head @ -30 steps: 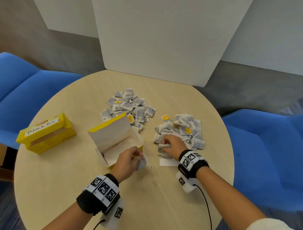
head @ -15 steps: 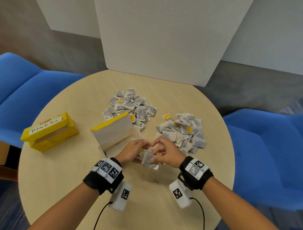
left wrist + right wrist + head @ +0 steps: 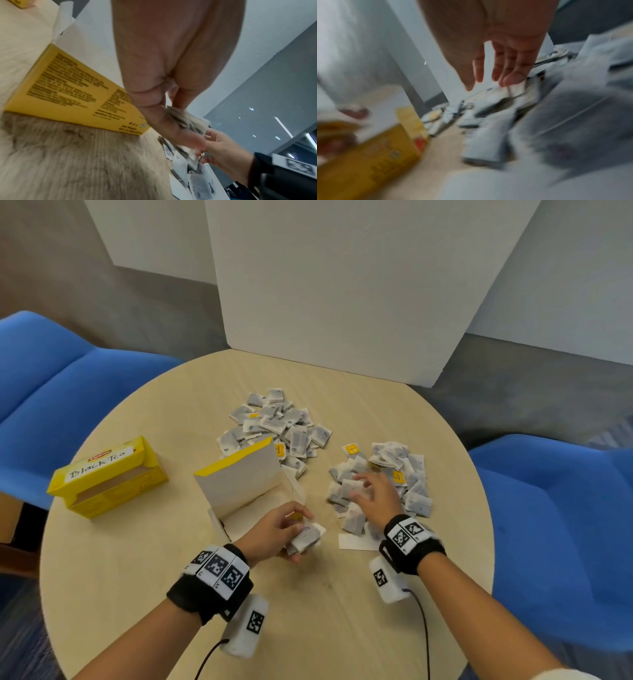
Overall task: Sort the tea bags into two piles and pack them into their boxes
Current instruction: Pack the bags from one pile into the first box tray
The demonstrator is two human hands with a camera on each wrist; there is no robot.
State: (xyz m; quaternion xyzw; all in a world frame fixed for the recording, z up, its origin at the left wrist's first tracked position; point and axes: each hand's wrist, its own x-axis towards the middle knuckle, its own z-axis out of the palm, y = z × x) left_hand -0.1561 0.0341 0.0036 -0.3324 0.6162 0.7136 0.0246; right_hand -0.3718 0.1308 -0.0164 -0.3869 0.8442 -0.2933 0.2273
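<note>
The closed yellow box at the left of the surface reads "Black Tea". Half a second ago both hands met beside the open box; now the left hand holds a stack of tea bags in its grip, and the right hand, fingers spread and holding nothing, reaches over the right pile.

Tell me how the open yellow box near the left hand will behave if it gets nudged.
The open box looks like thin cardboard and mostly empty, so it would probably slide easily on the smooth table. Its raised lid may flop or tip it backward if the left hand bumps it.
</note>
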